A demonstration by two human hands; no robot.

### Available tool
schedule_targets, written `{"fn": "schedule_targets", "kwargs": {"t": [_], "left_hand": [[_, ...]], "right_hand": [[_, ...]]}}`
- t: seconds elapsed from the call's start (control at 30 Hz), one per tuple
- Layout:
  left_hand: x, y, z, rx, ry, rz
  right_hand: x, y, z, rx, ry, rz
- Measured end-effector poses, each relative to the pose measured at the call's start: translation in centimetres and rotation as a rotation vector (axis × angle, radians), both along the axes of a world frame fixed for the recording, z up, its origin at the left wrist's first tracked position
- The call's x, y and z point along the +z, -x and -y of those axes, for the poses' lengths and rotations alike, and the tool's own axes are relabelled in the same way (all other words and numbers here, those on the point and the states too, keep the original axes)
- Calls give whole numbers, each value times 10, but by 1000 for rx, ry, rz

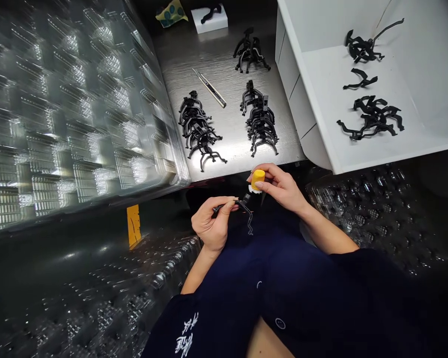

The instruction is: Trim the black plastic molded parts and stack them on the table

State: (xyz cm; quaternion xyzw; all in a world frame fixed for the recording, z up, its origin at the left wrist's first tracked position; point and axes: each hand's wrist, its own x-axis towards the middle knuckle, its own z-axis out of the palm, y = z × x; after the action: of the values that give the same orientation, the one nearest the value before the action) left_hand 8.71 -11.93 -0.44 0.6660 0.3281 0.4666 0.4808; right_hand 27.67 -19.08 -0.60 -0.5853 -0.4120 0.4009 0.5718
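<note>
Between the thumb and fingers of my left hand [213,222] is a thin black branched plastic part [248,215], with its curved legs hanging down to the right. My right hand [278,185] pinches a small yellow cylinder [259,176] with a white, ragged lower end [254,189]. That white end is just above the black part's blocky tip [246,198]; whether they touch I cannot tell. Both hands are in front of the metal table's near edge, over my dark blue clothing. Similar black parts lie on the table in a left row [197,124] and a right row [262,122].
A utility knife [209,88] lies on the metal table [227,154]. More black parts [249,52] are farther back, near a white block [210,22] and a patterned packet [171,14]. A white bin [317,109] holds several black pieces. Clear plastic trays [78,99] are stacked at left.
</note>
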Motion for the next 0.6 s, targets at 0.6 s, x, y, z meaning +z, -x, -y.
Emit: {"fn": "schedule_targets", "kwargs": {"t": [0.6], "left_hand": [[2,4,-1,11,-106,-134]], "right_hand": [[8,4,-1,-23,-8,-183]]}}
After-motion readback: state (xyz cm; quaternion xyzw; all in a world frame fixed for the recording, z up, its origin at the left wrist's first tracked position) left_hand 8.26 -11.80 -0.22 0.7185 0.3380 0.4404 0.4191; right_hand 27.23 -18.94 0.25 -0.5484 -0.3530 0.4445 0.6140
